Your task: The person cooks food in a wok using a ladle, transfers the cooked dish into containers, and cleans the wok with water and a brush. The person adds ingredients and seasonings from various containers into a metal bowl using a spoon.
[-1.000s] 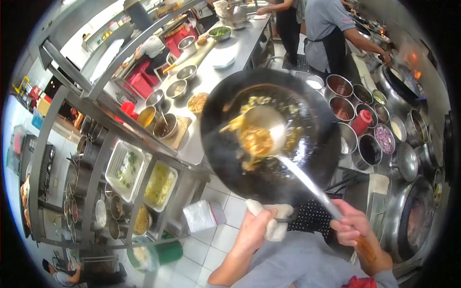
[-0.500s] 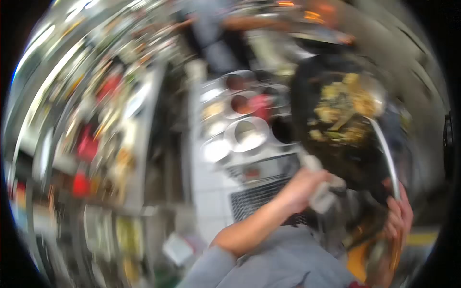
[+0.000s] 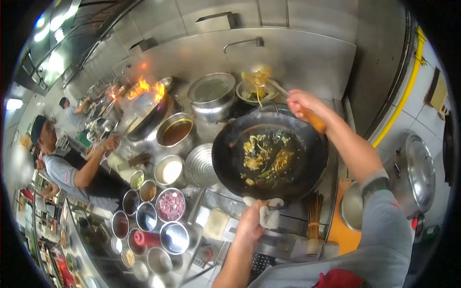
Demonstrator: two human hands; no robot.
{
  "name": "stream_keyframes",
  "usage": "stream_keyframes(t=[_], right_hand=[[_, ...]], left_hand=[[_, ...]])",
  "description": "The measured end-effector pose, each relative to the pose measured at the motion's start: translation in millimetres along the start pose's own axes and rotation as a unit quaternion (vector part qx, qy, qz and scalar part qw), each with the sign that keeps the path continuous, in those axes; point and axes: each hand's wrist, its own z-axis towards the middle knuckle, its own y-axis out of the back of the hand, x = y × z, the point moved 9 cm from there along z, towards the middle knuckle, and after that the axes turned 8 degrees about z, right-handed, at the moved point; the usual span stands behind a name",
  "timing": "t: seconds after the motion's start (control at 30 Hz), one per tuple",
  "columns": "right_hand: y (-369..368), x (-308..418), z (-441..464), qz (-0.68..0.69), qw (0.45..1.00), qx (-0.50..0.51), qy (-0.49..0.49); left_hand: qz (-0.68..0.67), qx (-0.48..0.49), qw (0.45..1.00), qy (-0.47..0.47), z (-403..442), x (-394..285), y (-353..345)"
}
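A black wok (image 3: 225, 163) sits on the stove in front of me, with a portion of fried egg-like food and greens (image 3: 269, 161) in it. My left hand (image 3: 250, 223) is closed around a folded white cloth (image 3: 270, 216) at the wok's near handle. My right hand (image 3: 305, 104) grips a ladle by its wooden handle (image 3: 314, 121). The ladle's bowl, heaped with food (image 3: 258, 78), is above a metal bowl (image 3: 245, 95) behind the wok. Strands hang down from it, and that bowl also has food in it.
Left of the wok are a perforated strainer (image 3: 201, 165), a large pot (image 3: 211, 103) and containers, including chopped onions (image 3: 171, 205). A bamboo brush (image 3: 313, 223) stands at the near right. Flames rise from a co-worker's wok (image 3: 149, 115); that person (image 3: 72, 168) stands left.
My view has swung round and steadied. The ladle has moved from inside the wok to over the metal bowl behind it, carrying food. My left hand stays at the wok's handle.
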Motion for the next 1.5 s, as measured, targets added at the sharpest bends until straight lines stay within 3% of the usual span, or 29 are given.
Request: stream_keyframes(t=[0.07, 0.1, 0.13, 0.17, 0.27, 0.37, 0.43, 0.47, 0.53, 0.57, 0.67, 0.7, 0.8, 0.93, 0.97, 1.07, 1.1, 1.17, 1.27, 1.33, 1.37, 1.4, 1.5], right_hand=[[14.3, -18.9, 111.0, -0.257, 0.963, 0.0, 0.08], [13.0, -18.5, 139.0, -0.406, 0.888, -0.055, 0.207], [12.6, -15.2, 153.9, -0.536, 0.774, -0.108, 0.32], [10.3, -25.4, 165.4, -0.599, 0.777, -0.119, 0.151], [-8.8, -49.6, 177.7, -0.604, 0.757, -0.165, 0.188], [-12.1, -63.5, 196.1, -0.528, 0.803, -0.198, 0.193], [-5.1, -70.2, 226.6, -0.35, 0.902, -0.17, 0.189], [-9.0, -79.5, 231.3, -0.268, 0.948, -0.108, 0.132], [-46.8, -80.0, 216.4, -0.086, 0.996, 0.024, 0.02], [-76.7, -77.8, 179.7, -0.009, 1.0, 0.0, -0.011], [-115.6, -101.1, 197.0, -0.056, 0.997, 0.008, -0.06], [-125.9, -108.1, 223.6, -0.064, 0.998, 0.023, 0.016], [-154.5, -128.2, 251.9, -0.194, 0.976, -0.036, 0.092], [-185.5, -156.6, 278.0, -0.433, 0.885, -0.099, 0.143], [-188.5, -166.7, 285.1, -0.407, 0.9, -0.101, 0.12], [-190.0, -199.1, 315.9, -0.266, 0.961, 0.016, -0.07], [-200.4, -199.7, 289.4, 0.053, 0.991, 0.062, -0.11], [-214.7, -178.5, 256.7, 0.251, 0.954, 0.105, -0.128], [-204.7, -160.5, 224.5, 0.418, 0.873, 0.185, -0.17], [-193.8, -144.5, 180.2, 0.444, 0.849, 0.214, -0.192], [-184.8, -137.6, 159.5, 0.465, 0.822, 0.264, -0.197], [-171.6, -133.1, 138.1, 0.475, 0.801, 0.3, -0.206], [-121.7, -113.7, 72.7, 0.388, 0.874, 0.245, -0.159]], left_hand=[[0.025, 0.01, 0.999, 0.025, 18.4, -1.9, 11.3], [0.043, -0.007, 0.999, 0.031, 19.2, -8.9, 10.8], [0.04, 0.002, 0.999, 0.035, 40.2, -6.1, 8.5], [0.035, 0.012, 0.999, 0.036, 61.1, -1.0, 14.5], [0.041, 0.027, 0.997, 0.061, 91.4, 6.1, 47.1], [0.046, 0.027, 0.995, 0.079, 114.3, 18.0, 66.9], [0.068, 0.038, 0.993, 0.094, 108.6, 23.9, 68.8], [0.081, 0.053, 0.991, 0.09, 111.0, 18.9, 66.1], [0.079, 0.069, 0.987, 0.119, 94.3, 11.6, 62.8], [0.076, 0.077, 0.986, 0.126, 86.7, 4.2, 59.7], [0.203, 0.072, 0.976, 0.031, 73.2, -7.4, 110.8], [0.272, 0.063, 0.96, -0.002, 68.3, -13.7, 139.0], [0.398, -0.013, 0.914, -0.081, 60.6, -27.7, 229.6], [0.527, -0.118, 0.83, -0.141, 58.0, -48.1, 276.5], [0.572, -0.124, 0.805, -0.1, 70.9, -32.0, 292.6], [0.667, -0.199, 0.702, -0.153, 59.9, -53.7, 270.3], [0.671, -0.227, 0.676, -0.204, 46.0, -67.1, 256.8], [0.67, -0.283, 0.612, -0.31, 7.1, -98.9, 221.9], [0.654, -0.194, 0.615, -0.396, -57.4, -123.3, 161.6], [0.577, -0.016, 0.788, -0.213, -51.4, -72.2, 185.9], [0.509, 0.069, 0.85, -0.118, -59.0, -33.5, 193.2], [0.548, 0.109, 0.825, -0.084, -53.4, 6.9, 208.1], [0.64, 0.147, 0.754, 0.017, 7.3, 139.3, 298.7]])
